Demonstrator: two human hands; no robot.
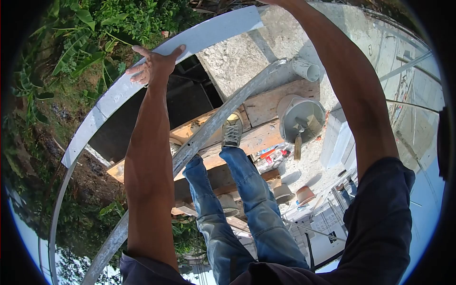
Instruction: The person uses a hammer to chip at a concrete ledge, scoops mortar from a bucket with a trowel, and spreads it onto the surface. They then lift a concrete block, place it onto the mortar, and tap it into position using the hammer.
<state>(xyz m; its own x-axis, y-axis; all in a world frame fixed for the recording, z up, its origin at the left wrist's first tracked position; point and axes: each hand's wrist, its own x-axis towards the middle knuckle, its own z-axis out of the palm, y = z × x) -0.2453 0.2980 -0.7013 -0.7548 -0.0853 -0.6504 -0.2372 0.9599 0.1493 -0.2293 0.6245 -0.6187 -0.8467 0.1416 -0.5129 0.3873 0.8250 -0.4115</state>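
My left hand (154,65) rests on a long, pale grey strip (107,98) that looks like the top of a wall or a board. Its fingers are spread over the far side and the thumb lies on the top face. At the upper edge of the view, only a sliver of my right hand (271,1) shows, close to the strip's right end; its fingers are cut off. A round bucket (287,110) stands below my right forearm, with a wooden-handled trowel (298,147) in it.
I stand on wooden planks (266,102) beside a dark opening (137,128). A grey metal pole (213,124) crosses in front of my legs. A pipe end (311,72) sticks out near the bucket. Several containers (306,194) lie lower down. Plants (78,47) grow beyond the strip.
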